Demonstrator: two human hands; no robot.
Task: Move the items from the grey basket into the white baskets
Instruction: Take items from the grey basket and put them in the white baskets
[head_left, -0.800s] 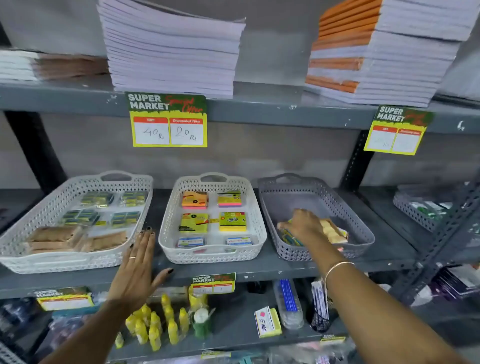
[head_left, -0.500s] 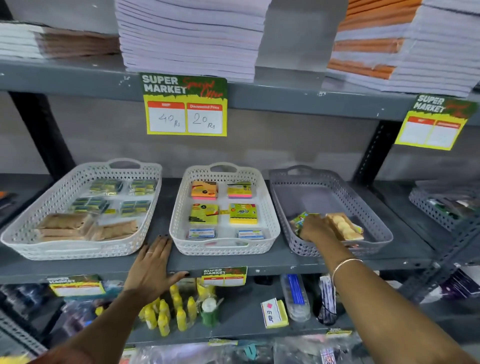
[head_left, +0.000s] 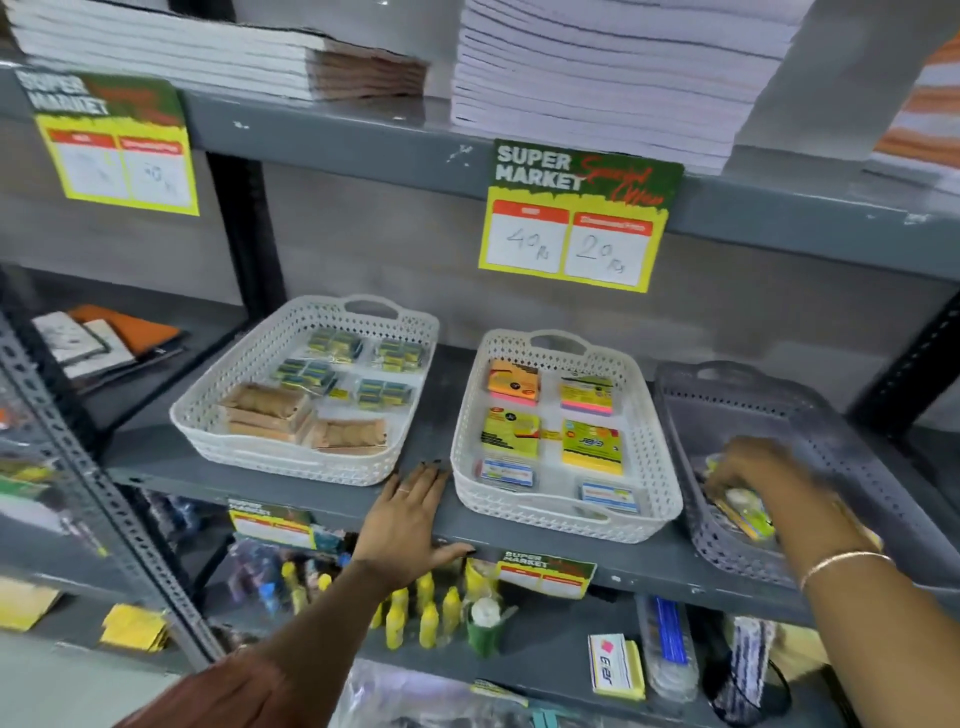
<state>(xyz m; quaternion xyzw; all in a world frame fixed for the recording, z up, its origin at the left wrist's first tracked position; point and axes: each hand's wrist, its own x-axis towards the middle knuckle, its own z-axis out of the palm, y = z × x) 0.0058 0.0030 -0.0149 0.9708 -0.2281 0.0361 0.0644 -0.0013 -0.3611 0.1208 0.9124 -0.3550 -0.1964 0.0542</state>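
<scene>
My right hand (head_left: 748, 467) is down in the grey basket (head_left: 810, 415), grip blurred, can't tell; left hand (head_left: 405, 519) spread flat on the shelf (head_left: 441, 395). Best pinch one packet (head_left: 743, 512) cleanly.

Dark-painted nails, ring on left hand (head_left: 405, 519), slim bangle (head_left: 844, 561) at right wrist.

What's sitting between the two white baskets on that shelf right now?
In the head view, only the left hand rests flat on the bare grey shelf between the left white basket and the middle white basket.
</scene>
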